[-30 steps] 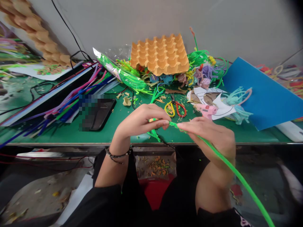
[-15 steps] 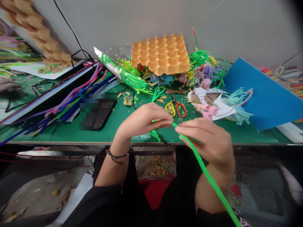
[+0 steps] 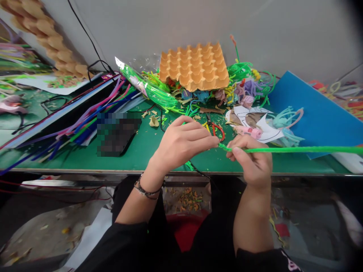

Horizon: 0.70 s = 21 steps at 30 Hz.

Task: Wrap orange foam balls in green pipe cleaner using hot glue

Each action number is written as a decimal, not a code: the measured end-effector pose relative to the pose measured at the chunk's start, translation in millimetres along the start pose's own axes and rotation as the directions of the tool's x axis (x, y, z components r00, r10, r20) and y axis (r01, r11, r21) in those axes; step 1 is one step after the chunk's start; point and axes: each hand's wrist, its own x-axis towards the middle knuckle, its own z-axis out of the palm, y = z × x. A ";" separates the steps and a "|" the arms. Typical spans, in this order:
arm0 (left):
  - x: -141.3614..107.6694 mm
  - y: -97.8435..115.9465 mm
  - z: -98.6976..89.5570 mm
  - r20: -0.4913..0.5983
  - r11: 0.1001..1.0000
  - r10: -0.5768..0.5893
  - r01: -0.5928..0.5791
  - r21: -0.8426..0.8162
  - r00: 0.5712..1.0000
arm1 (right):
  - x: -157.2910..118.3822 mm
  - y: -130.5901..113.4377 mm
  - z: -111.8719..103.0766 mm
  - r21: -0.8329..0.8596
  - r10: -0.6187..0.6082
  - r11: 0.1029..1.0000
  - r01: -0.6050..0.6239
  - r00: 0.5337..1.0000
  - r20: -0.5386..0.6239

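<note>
Between my two hands runs a bright green pipe cleaner (image 3: 300,150), its twisted part showing in the short gap between my fingertips. My left hand (image 3: 185,141), back turned up, pinches one end. The thumb and fingers of my right hand (image 3: 251,156) close on it just beyond, and its long free part stretches level to the right edge of the view. Both hands are above the table's front part. Behind them lies a pair of pliers (image 3: 218,130) with red and yellow handles, partly covered by my left hand. A pink glue gun (image 3: 252,132) rests behind my right hand.
An orange egg tray (image 3: 195,66) leans over coloured pipe-cleaner pieces at the back. A plastic bag of green pipe cleaners (image 3: 150,88) lies beside it. Left are a dark phone (image 3: 121,136) and loose pipe cleaners (image 3: 93,109); right, a blue board (image 3: 314,113).
The pipe cleaner's long part has swung from hanging down at lower right to level rightward. My right hand has rotated, and my left hand has moved slightly right.
</note>
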 end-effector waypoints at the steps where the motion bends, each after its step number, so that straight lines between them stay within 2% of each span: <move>1: 0.5 1.1 0.9 -0.027 0.999 0.020 -0.019 0.040 0.999 | 0.1 2.4 -0.2 0.023 0.003 1.000 -0.003 1.000 0.004; 4: 1.3 2.6 3.3 -0.081 0.989 0.078 -0.066 0.132 0.994 | -0.3 9.4 -0.1 0.094 0.069 0.993 -0.069 0.998 -0.004; 7: 0.5 2.0 5.7 -0.090 0.978 0.108 -0.089 0.186 0.990 | 0.7 11.2 4.6 0.226 0.201 0.956 -0.189 0.979 -0.030; 9: -0.6 1.4 7.4 -0.093 0.975 0.118 -0.097 0.202 0.989 | 3.7 7.4 11.0 0.401 0.323 0.870 -0.286 0.946 -0.028; 11: -1.6 0.9 8.7 -0.107 0.972 0.124 -0.099 0.211 0.987 | 8.0 0.9 18.7 0.576 0.454 0.715 -0.395 0.890 0.047; 13: -2.2 0.2 9.3 -0.112 0.975 0.109 -0.085 0.204 0.988 | 12.0 -4.8 25.9 0.662 0.516 0.587 -0.467 0.845 0.139; 14: -2.2 -0.4 9.2 -0.111 0.980 0.092 -0.071 0.187 0.990 | 13.4 -6.3 28.6 0.674 0.520 0.567 -0.473 0.840 0.153; 15: -2.3 -1.2 8.8 -0.102 0.986 0.065 -0.048 0.161 0.993 | 14.3 -6.6 30.3 0.670 0.512 0.585 -0.457 0.849 0.133; 17: -2.4 -3.3 7.5 -0.064 0.997 -0.015 0.020 0.075 0.998 | 14.4 -4.1 29.9 0.608 0.474 0.691 -0.390 0.880 0.025; 19: -3.1 -6.0 5.5 -0.021 0.995 -0.089 0.088 -0.038 0.996 | 13.0 -0.2 24.0 0.448 0.436 0.819 -0.360 0.897 -0.077; 21: -4.3 -9.0 3.6 0.005 0.979 -0.142 0.142 -0.145 0.990 | 10.0 0.5 14.5 0.210 0.421 0.893 -0.398 0.904 -0.075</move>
